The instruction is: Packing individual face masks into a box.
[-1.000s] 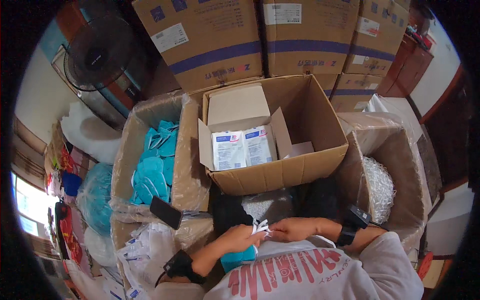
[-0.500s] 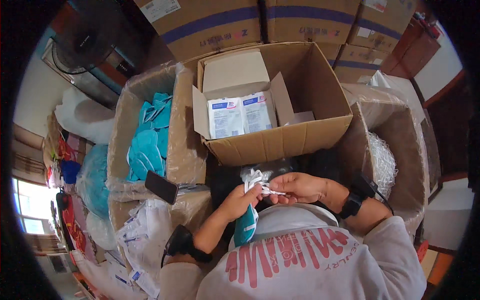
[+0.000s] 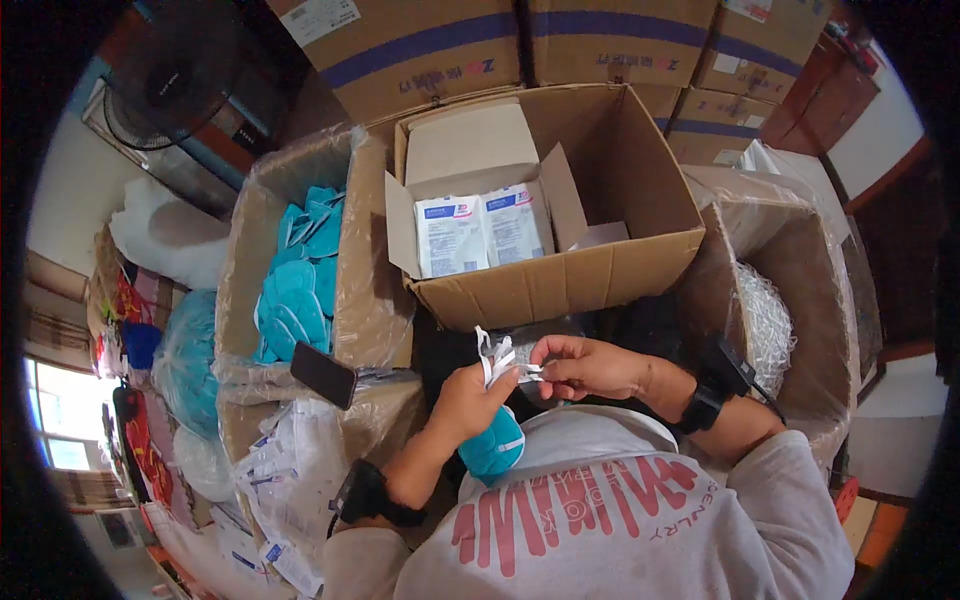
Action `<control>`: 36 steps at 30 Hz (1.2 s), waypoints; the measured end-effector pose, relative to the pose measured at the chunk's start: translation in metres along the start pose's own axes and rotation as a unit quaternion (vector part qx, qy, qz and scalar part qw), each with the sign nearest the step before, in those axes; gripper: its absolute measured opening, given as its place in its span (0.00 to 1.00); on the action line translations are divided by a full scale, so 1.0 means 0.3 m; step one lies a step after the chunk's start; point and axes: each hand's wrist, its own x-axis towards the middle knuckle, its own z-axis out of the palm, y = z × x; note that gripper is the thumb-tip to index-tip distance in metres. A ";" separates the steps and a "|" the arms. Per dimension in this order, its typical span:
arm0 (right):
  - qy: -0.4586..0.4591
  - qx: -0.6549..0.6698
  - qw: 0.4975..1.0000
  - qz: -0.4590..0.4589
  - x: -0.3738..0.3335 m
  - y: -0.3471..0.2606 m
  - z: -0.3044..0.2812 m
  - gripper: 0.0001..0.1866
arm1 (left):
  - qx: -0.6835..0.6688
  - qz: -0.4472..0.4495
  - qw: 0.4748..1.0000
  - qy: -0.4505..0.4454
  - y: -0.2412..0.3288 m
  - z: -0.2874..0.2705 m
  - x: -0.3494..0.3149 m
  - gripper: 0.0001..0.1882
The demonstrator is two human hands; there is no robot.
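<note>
In front of my chest, my left hand [image 3: 468, 402] is closed in a pinch at the white straps [image 3: 497, 362] of a teal face mask [image 3: 492, 447]. The mask's cupped body shows below that hand, against my shirt. Strap ends stick up loosely above my left fingers. Close beside it, my right hand [image 3: 595, 370] pinches the white straps between thumb and forefinger, its other fingers curled. Exactly how the straps run between the fingers is too small to tell.
Teal masks [image 3: 297, 290] fill a lined carton on the left, with a phone [image 3: 323, 375] on its near rim. Ahead, a carton [image 3: 560, 285] holds a smaller box of white packets [image 3: 485, 230]. White strips [image 3: 765, 325] lie in the right carton; plastic packets [image 3: 290, 470] fill the lower-left one.
The teal mask has turned so that more of its rounded face shows. The strap ends now stand higher above my left hand, and my right fingers have lifted slightly.
</note>
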 end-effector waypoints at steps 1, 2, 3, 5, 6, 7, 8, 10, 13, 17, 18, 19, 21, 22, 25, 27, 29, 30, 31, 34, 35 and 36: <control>0.001 0.009 1.000 -0.001 0.001 0.001 0.000 0.06 | 0.023 0.013 1.000 0.007 -0.004 0.001 0.001 0.15; -0.015 0.034 0.999 0.004 0.003 0.002 -0.004 0.05 | 0.046 0.026 0.999 0.014 -0.007 0.003 0.003 0.15; -0.030 0.058 0.998 0.009 0.006 0.002 -0.010 0.05 | 0.039 0.034 0.998 0.020 -0.011 0.005 0.005 0.15; -0.036 0.074 0.997 0.014 0.009 0.002 -0.010 0.07 | 0.027 0.051 0.998 0.031 -0.017 0.009 0.009 0.15; -0.026 0.067 0.997 0.013 0.007 0.002 -0.007 0.08 | 0.037 0.040 0.998 0.029 -0.006 0.008 0.009 0.15; -0.015 0.060 0.998 0.011 0.006 0.002 -0.005 0.09 | 0.046 0.030 0.998 0.026 0.015 0.005 0.006 0.15; -0.011 0.046 0.999 0.010 0.010 0.009 -0.009 0.09 | 0.055 0.019 0.998 0.024 0.027 0.004 0.006 0.15; -0.005 0.016 1.000 0.008 0.022 0.022 -0.015 0.09 | 0.043 0.030 0.998 0.024 0.019 0.008 0.005 0.16; 0.024 0.014 1.000 0.009 0.015 0.010 0.003 0.08 | 0.038 0.032 0.999 0.005 0.024 0.000 0.004 0.16; -0.011 0.016 0.999 0.043 0.012 0.012 -0.012 0.07 | -0.020 -0.003 0.999 -0.040 0.014 -0.019 0.004 0.16; -0.013 0.021 0.999 0.044 0.013 0.013 -0.017 0.07 | -0.028 -0.005 0.999 -0.042 0.015 -0.022 0.004 0.16; -0.015 0.026 0.999 0.044 0.014 0.014 -0.019 0.07 | -0.037 -0.008 0.998 -0.044 0.020 -0.025 0.002 0.15; -0.006 0.043 0.998 0.048 0.014 0.013 -0.013 0.07 | -0.040 -0.022 0.998 -0.052 0.024 -0.030 0.001 0.15; -0.001 0.051 0.997 0.050 0.014 0.012 -0.010 0.07 | -0.035 -0.035 0.997 -0.058 0.024 -0.033 0.000 0.15; 0.009 0.049 0.998 0.033 0.014 0.018 -0.011 0.06 | -0.084 -0.055 0.993 -0.066 0.024 -0.033 -0.003 0.14; 0.012 0.045 0.998 0.035 0.011 0.021 -0.016 0.06 | -0.122 -0.060 0.988 -0.070 0.026 -0.033 -0.005 0.14; 0.020 0.030 0.999 0.033 0.011 0.025 -0.019 0.07 | -0.145 -0.065 0.984 -0.076 0.029 -0.035 -0.008 0.13; 0.025 0.017 0.999 0.031 0.013 0.028 -0.018 0.07 | -0.121 -0.057 0.987 -0.087 0.013 -0.038 -0.008 0.13; 0.031 0.003 0.999 0.028 0.014 0.030 -0.017 0.07 | -0.097 -0.049 0.989 -0.098 -0.016 -0.041 -0.006 0.13; 0.052 -0.069 0.996 0.028 0.005 0.019 0.001 0.09 | -0.006 0.006 0.995 -0.100 -0.037 -0.039 -0.004 0.14; 0.059 -0.134 0.989 -0.002 0.012 0.031 -0.005 0.09 | 0.027 0.030 0.995 -0.096 -0.038 -0.035 -0.003 0.14; 0.065 -0.201 0.977 -0.033 0.022 0.045 -0.010 0.09 | 0.015 0.049 0.995 -0.080 -0.042 -0.025 0.000 0.14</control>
